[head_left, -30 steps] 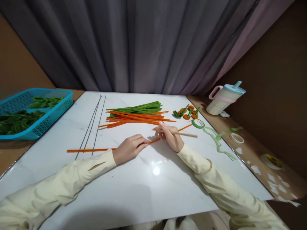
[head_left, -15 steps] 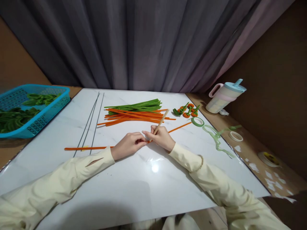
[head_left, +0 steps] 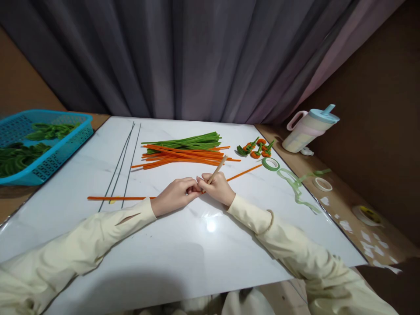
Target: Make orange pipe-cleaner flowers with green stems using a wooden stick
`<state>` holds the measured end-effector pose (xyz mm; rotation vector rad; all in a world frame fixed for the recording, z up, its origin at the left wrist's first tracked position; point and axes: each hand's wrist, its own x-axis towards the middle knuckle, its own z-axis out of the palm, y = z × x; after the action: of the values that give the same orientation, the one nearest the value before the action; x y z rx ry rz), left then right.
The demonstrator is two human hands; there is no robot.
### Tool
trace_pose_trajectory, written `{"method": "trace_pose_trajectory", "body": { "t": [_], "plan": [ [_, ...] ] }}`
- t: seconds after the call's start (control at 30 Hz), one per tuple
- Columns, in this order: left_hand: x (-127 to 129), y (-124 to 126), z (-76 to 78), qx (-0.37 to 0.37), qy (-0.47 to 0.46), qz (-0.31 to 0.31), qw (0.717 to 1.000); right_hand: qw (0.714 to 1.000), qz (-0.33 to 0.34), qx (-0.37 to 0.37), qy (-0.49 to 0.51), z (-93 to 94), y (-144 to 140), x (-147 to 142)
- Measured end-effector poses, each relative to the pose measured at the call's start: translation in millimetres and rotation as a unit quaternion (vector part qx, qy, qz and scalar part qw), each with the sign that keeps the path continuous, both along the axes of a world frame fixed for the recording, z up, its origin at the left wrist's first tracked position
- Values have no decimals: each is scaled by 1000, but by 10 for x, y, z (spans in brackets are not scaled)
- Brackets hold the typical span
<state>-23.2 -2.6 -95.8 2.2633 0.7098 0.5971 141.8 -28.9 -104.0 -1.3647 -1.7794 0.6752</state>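
My left hand (head_left: 177,196) is closed, its fingertips pinching an orange pipe cleaner (head_left: 118,198) that runs out to the left across the table. Against those fingertips, my right hand (head_left: 219,188) is shut round a thin wooden stick (head_left: 218,169), which slants up and to the right. Orange pipe cleaner also stretches from behind my right hand toward the tape roll. Where stick and pipe cleaner meet, my fingers hide the contact. Beyond my hands lie a pile of orange pipe cleaners (head_left: 183,156) and a bundle of green pipe cleaners (head_left: 193,141).
Thin dark wires (head_left: 127,170) lie at left, near a blue basket (head_left: 49,170) of green looped pieces. Small orange-and-green pieces (head_left: 257,148), a green tape roll (head_left: 271,164) and loose green tape (head_left: 295,188) are at right. A lidded cup (head_left: 303,131) stands beyond the table edge.
My right hand and the wooden stick have shifted slightly left, and the stick's upper tip sits a little lower. My left hand keeps its pinch; the whole view has moved slightly.
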Motion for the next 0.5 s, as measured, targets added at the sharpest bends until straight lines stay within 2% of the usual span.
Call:
{"method": "trace_pose_trajectory", "body": {
  "t": [0.2, 0.37, 0.5],
  "plan": [
    [2, -9, -6, 7, 11, 9, 1000, 999, 34, -4, -1, -23, -37, 7],
    [-10, -20, -15, 11, 5, 1, 1000, 999, 23, -16, 23, -28, -29, 11],
    [-36, -55, -44, 76, -8, -20, 997, 997, -8, -40, 70, -16, 18, 32]
  ]
}}
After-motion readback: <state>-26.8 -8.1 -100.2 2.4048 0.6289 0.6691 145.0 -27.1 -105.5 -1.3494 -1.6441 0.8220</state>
